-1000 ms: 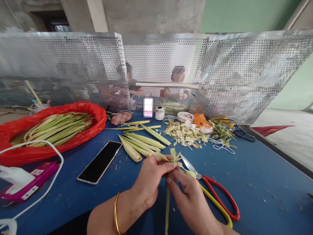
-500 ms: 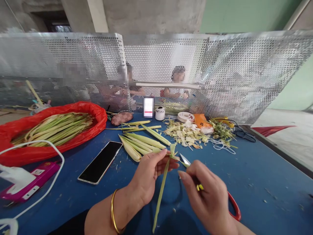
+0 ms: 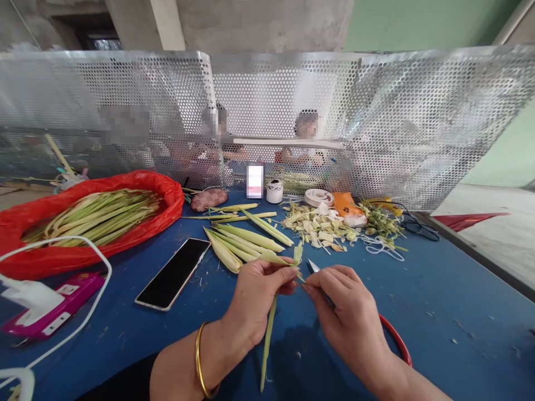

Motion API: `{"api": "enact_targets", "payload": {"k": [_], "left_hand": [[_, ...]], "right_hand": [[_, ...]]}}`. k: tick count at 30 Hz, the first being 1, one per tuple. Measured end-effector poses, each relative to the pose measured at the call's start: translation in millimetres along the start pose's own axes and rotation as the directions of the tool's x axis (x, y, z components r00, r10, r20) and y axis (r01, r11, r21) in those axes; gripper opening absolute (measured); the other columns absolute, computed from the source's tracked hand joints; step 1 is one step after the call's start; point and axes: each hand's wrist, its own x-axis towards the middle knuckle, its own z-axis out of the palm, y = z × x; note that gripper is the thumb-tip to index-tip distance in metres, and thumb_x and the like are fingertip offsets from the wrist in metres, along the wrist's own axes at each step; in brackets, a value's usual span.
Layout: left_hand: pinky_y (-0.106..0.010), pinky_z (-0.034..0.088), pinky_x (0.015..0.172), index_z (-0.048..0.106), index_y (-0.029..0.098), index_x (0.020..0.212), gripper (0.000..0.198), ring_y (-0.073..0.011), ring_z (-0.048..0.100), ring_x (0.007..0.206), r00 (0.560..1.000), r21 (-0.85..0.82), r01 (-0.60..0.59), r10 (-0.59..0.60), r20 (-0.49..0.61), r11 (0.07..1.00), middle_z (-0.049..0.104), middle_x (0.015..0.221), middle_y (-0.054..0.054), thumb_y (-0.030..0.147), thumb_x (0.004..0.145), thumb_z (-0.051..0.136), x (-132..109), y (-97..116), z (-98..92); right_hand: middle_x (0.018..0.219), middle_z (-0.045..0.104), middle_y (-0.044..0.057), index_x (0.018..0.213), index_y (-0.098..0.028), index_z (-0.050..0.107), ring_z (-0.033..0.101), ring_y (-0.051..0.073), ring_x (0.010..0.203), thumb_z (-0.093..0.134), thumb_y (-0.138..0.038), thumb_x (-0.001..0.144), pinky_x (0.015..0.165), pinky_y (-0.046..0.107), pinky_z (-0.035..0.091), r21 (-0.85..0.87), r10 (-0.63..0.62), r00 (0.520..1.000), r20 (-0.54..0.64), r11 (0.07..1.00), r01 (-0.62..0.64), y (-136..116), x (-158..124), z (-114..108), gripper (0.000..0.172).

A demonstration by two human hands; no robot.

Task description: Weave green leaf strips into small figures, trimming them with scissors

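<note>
My left hand (image 3: 257, 298) pinches a folded green leaf strip (image 3: 270, 328) near its knotted top, and the long tail hangs down toward me. My right hand (image 3: 346, 312) pinches the same strip's short ends just right of the left fingers. Red and yellow handled scissors (image 3: 395, 342) lie on the blue table (image 3: 438, 301) under my right hand, with the blade tip showing above my fingers. A gold bangle sits on my left wrist.
A red bag of leaf strips (image 3: 94, 214) lies at left. A phone (image 3: 173, 273) and several folded leaf bundles (image 3: 242, 242) lie ahead. Leaf scraps (image 3: 321, 225), tape roll (image 3: 317, 197), a pink device (image 3: 50, 303) with white cable, and a perforated metal screen (image 3: 376, 122) with people behind.
My right hand let go of the strip's lower part, swung right, then came back up to pinch the top ends beside the left fingers. The tail swung left.
</note>
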Motion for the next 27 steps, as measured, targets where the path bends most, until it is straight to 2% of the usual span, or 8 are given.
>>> {"api": "enact_targets", "payload": {"k": [2, 5, 9, 12, 14, 17, 21, 27], "left_hand": [[-0.021, 0.049, 0.054, 0.072, 0.013, 0.078, 0.023, -0.0105, 0.06, 0.055, 1.0, -0.008, 0.018, -0.018, 0.007, 1.0, 0.067, 0.063, -0.001, 0.02, 0.058, 0.082, 1, 2, -0.9], [-0.019, 0.046, 0.048, 0.072, 0.014, 0.077, 0.022, -0.0128, 0.062, 0.061, 0.993, 0.021, 0.061, -0.063, 0.095, 0.998, 0.066, 0.066, -0.002, 0.025, 0.061, 0.082, 1, 4, -3.6], [-0.018, 0.042, 0.044, 0.073, 0.013, 0.077, 0.028, -0.0139, 0.062, 0.063, 0.963, 0.109, 0.086, -0.11, 0.246, 0.99, 0.067, 0.07, -0.006, 0.04, 0.077, 0.07, -1, 1, -6.3], [-0.018, 0.042, 0.043, 0.071, 0.013, 0.076, 0.029, -0.0131, 0.06, 0.06, 0.95, 0.157, 0.096, -0.137, 0.279, 0.983, 0.064, 0.066, -0.004, 0.041, 0.079, 0.067, -3, -2, -5.8], [-0.018, 0.04, 0.042, 0.07, 0.014, 0.075, 0.024, -0.0117, 0.058, 0.058, 0.952, 0.195, 0.087, -0.139, 0.272, 0.977, 0.061, 0.064, -0.002, 0.038, 0.075, 0.071, -4, -2, -4.7], [-0.017, 0.036, 0.04, 0.069, 0.014, 0.074, 0.019, -0.0093, 0.054, 0.053, 0.957, 0.278, 0.05, -0.126, 0.263, 0.959, 0.06, 0.064, 0.0, 0.033, 0.071, 0.074, -4, -1, -3.1], [-0.017, 0.033, 0.039, 0.068, 0.014, 0.072, 0.019, -0.0086, 0.054, 0.049, 0.959, 0.353, 0.033, -0.129, 0.252, 0.935, 0.062, 0.062, 0.0, 0.032, 0.072, 0.072, -4, 0, -2.1], [-0.017, 0.033, 0.038, 0.067, 0.014, 0.071, 0.014, -0.0088, 0.054, 0.046, 0.959, 0.348, 0.049, -0.141, 0.247, 0.936, 0.062, 0.059, 0.0, 0.027, 0.069, 0.071, -4, 0, -1.0]], "right_hand": [[0.069, 0.062, -0.001, 0.075, -0.021, 0.057, 0.053, 0.016, 0.067, 0.049, -0.019, 0.094, 0.072, 0.03, 0.038, 0.053, 0.041, 0.999, 0.021, 0.998, -0.042, 0, 2, -2, 0.021], [0.078, 0.064, 0.002, 0.077, -0.022, 0.064, 0.056, 0.018, 0.074, 0.051, -0.033, 0.093, 0.07, 0.029, 0.039, 0.242, 0.282, 0.957, 0.064, 0.926, -0.289, 3, 6, -4, 0.023], [0.074, 0.064, 0.004, 0.075, -0.019, 0.068, 0.054, 0.019, 0.073, 0.062, -0.05, 0.081, 0.066, 0.029, 0.04, 0.491, 0.581, 0.781, 0.228, 0.624, -0.608, 8, 14, -8, 0.033], [0.07, 0.062, 0.002, 0.072, -0.017, 0.067, 0.052, 0.016, 0.068, 0.073, -0.048, 0.071, 0.065, 0.027, 0.04, 0.624, 0.642, 0.684, 0.347, 0.387, -0.679, 6, 17, -8, 0.032], [0.065, 0.059, -0.001, 0.068, -0.017, 0.064, 0.049, 0.013, 0.065, 0.076, -0.044, 0.068, 0.064, 0.025, 0.039, 0.682, 0.647, 0.675, 0.355, 0.314, -0.66, 4, 17, -6, 0.03], [0.061, 0.055, -0.003, 0.065, -0.018, 0.059, 0.046, 0.011, 0.061, 0.075, -0.039, 0.071, 0.061, 0.023, 0.038, 0.736, 0.635, 0.695, 0.337, 0.283, -0.615, 1, 14, -2, 0.028], [0.059, 0.051, -0.004, 0.063, -0.018, 0.054, 0.044, 0.01, 0.059, 0.071, -0.036, 0.075, 0.057, 0.022, 0.037, 0.757, 0.612, 0.738, 0.284, 0.329, -0.564, 2, 11, 4, 0.028], [0.06, 0.047, -0.004, 0.065, -0.019, 0.051, 0.041, 0.011, 0.058, 0.067, -0.034, 0.077, 0.054, 0.023, 0.036, 0.729, 0.632, 0.74, 0.229, 0.392, -0.561, 2, 7, 9, 0.026]]}}
